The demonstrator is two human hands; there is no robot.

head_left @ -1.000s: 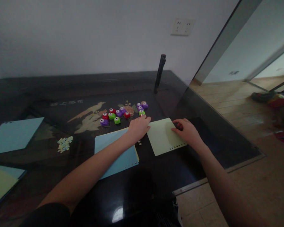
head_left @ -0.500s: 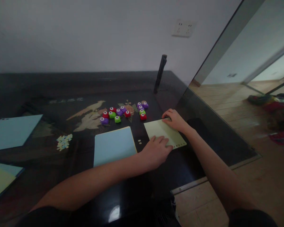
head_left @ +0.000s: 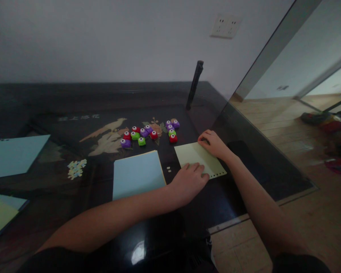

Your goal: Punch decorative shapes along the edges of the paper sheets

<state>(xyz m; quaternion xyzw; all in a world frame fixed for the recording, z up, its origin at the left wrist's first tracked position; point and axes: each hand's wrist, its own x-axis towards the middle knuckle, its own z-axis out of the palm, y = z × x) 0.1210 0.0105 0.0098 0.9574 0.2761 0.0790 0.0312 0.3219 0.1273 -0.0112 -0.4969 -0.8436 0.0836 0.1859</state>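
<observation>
A pale yellow sheet of paper (head_left: 197, 154) with punched holes along its near edge lies on the dark table. My left hand (head_left: 190, 182) rests on its near left part, palm down and fingers stretched out. At the far right corner, my right hand (head_left: 213, 145) has thumb and fingers closed in a pinch on the paper's edge. To the left lies a stack of light blue paper (head_left: 138, 174) with a yellow edge showing, partly covered by my left forearm. Two tiny pale pieces (head_left: 168, 169) sit between stack and sheet.
Red, green and purple eye-topped clips (head_left: 144, 132) lie beyond the papers, with a smaller group (head_left: 172, 132) to their right. Small paper cut-outs (head_left: 76, 168), a blue sheet (head_left: 18, 153) and yellow paper (head_left: 1, 214) are at left. A dark upright post (head_left: 194, 85) stands behind.
The view has shifted slightly. My right hand stays at the sheet's far corner, its fingertips drawn a little closer to the edge; my left hand still presses the sheet.
</observation>
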